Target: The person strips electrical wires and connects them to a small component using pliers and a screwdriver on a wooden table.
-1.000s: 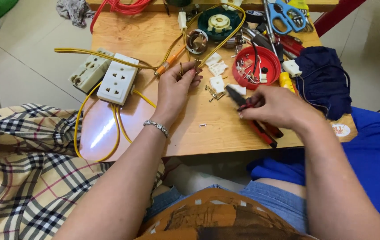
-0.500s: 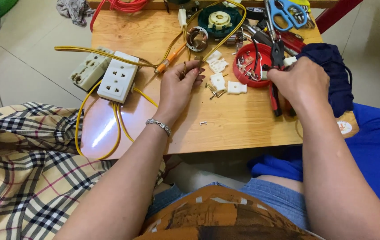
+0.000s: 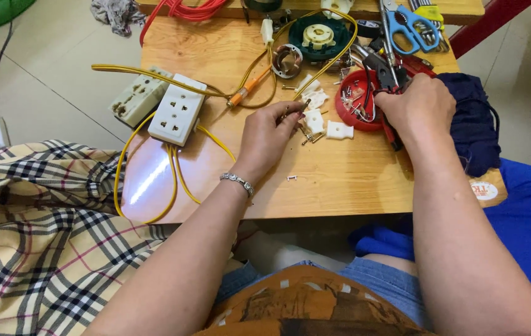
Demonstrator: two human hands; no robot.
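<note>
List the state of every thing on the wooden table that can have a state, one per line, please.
left hand: pinching a small metal part
right hand: closed on red-handled pliers
white socket block: flat, yellow cable attached
beige socket block: flat, beside the white one
red lid: upturned, holds small parts
blue scissors: closed, lying flat
white plug pieces: taken apart, scattered

Lighting: bright, even daylight over my work. Glare: one strong white patch on the wooden table (image 3: 153, 180) near its front-left edge. Shadows: soft, short, under my left hand (image 3: 268, 134). Focus: sharp throughout; mild wide-angle stretching at the edges.
</note>
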